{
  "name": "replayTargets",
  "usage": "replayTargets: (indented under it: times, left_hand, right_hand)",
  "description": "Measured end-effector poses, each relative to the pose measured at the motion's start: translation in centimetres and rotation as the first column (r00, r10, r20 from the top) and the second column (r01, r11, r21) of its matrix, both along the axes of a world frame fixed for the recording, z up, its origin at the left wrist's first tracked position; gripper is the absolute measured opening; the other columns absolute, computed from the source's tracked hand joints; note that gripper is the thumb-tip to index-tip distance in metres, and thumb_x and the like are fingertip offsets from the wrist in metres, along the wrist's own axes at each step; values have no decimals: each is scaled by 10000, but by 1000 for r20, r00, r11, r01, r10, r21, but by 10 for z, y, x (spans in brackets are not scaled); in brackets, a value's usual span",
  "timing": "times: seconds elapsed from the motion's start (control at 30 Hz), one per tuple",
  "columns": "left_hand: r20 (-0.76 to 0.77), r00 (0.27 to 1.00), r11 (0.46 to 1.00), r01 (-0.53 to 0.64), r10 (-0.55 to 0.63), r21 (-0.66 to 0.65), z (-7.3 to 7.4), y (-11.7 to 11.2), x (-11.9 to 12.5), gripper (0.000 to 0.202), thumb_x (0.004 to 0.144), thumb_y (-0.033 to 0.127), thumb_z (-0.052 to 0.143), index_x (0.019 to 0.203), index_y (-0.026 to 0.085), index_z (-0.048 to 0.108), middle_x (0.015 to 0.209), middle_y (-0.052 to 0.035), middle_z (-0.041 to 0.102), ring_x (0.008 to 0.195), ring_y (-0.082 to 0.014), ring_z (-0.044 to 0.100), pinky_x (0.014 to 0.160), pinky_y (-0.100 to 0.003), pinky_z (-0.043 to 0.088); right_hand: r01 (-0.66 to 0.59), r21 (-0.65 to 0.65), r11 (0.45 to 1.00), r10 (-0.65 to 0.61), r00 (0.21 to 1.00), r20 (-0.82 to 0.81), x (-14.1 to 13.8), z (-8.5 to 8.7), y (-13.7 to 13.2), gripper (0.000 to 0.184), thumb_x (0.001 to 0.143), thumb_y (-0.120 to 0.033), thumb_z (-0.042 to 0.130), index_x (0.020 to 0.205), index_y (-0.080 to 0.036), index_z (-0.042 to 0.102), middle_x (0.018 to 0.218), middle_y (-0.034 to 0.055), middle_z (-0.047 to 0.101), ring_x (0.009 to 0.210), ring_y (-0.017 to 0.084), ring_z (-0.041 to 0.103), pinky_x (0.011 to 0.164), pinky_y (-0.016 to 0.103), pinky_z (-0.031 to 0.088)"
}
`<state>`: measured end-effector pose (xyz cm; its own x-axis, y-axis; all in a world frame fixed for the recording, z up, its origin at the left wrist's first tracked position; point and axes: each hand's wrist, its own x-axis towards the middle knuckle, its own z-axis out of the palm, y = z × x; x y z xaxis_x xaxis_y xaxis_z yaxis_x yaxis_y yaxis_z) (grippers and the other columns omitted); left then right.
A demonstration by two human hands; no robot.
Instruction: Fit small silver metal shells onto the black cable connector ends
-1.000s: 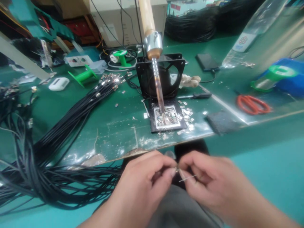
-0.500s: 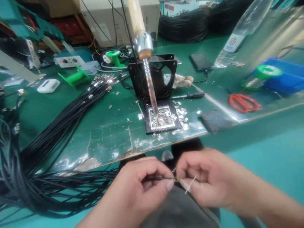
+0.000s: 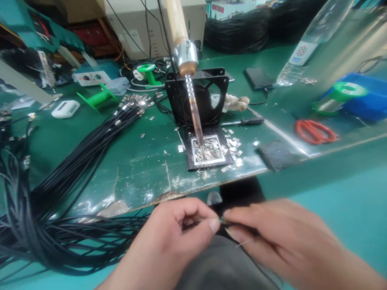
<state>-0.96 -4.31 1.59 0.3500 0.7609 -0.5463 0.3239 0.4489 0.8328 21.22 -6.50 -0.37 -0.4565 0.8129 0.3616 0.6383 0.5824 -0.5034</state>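
Over my lap, below the bench edge, my left hand is closed in a pinch of thumb and forefinger on the end of a black cable. At its fingertips a tiny cable end shows, too small to make out in detail. My right hand meets it from the right, thumb and fingers nearly together at the same spot. A thin pale wire sticks out beneath the right fingers. A soldering iron points down, its tip over a framed tray of small metal pieces.
Bundled black cables lie at left and hang over the edge. Behind the iron stands a black fan. Small plates lie scattered beside the tray. Further right are a screwdriver, red-handled scissors, a solder spool and a bottle.
My right hand has turned, its fingers straightening from a curl to point left. The thin pale wire has swung from steep to nearly level. My left hand keeps its pinch.
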Motion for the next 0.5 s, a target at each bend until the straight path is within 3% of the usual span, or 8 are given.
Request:
replayTargets:
  times: [0.17,0.37,0.5]
  left_hand:
    - [17,1000,1000,15,-15,-9,-1,-1,0,166,913,314,700,802,215,773,766,27,745,699,-112,589,615,-166,423]
    - [7,1000,1000,16,-16,1,-1,1,1,169,918,309,689,807,214,775,777,33,751,708,-107,595,619,-164,421]
    - [-31,999,1000,25,-25,3,-1,0,1,158,919,295,690,820,219,787,786,34,756,726,-109,607,643,-162,438]
  right_hand:
    - [-42,53,998,37,995,93,-2,-5,0,337,1153,-324,417,1071,-227,729,823,-9,814,631,146,748,622,278,555]
    - [-51,95,994,42,994,97,-5,-2,1,448,1190,-315,314,1016,-216,715,791,-32,800,615,112,726,611,279,514]
    - [-47,119,992,40,997,65,-5,-5,1,426,1190,-286,315,1030,-206,701,782,-36,782,603,111,700,593,291,481]
